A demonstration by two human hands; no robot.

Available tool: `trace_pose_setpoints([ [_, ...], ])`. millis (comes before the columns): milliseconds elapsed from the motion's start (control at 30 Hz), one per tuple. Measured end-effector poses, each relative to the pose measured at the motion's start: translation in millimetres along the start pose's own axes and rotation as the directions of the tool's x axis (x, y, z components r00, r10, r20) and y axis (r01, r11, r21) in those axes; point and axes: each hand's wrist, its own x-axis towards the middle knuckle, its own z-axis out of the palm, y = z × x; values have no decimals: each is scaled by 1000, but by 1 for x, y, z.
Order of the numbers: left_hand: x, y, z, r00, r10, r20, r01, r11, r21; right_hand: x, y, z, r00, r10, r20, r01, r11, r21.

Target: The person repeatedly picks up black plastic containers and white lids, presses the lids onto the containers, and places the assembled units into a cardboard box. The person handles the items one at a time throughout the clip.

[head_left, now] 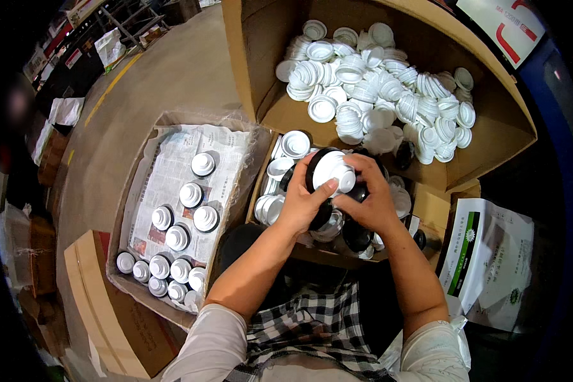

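Both of my hands are closed around one round piece in front of me, a white stepped plastic cap [328, 167] set against a black round part [312, 170]. My left hand [301, 196] grips its left edge, the thumb pressed on the white cap. My right hand [374, 196] holds the right side, fingers over the top and thumb below. Under my hands a cardboard box [433, 213] holds loose white caps and black round parts, partly hidden by my hands. Just beyond it, a large tipped carton [496, 118] contains a heap of white caps [363, 73].
At left stands a newspaper-lined tray [148, 169] with several white-topped black pieces [177, 237], most grouped at its near end. A folded cardboard carton [118, 305] leans beside it. On the right lies a white printed sack [493, 267]. Concrete floor [165, 70] stretches away at upper left.
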Motion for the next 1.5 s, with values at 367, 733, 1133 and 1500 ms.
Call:
trace_pose_setpoints([
  [367,-13,-27,25,989,112,93,-120,989,83,-2,24,16,876,446,-185,-295,798,526],
  [733,-1,29,-26,986,-7,-165,32,989,148,5,32,23,748,623,230,-566,416,712],
  [1133,-165,45,-356,621,-414,-666,628,771,106,-4,37,14,775,622,111,-594,656,466],
  [1500,-154,61,-303,812,2,-583,522,-448,726,-3,43,9,770,636,54,-592,681,430],
])
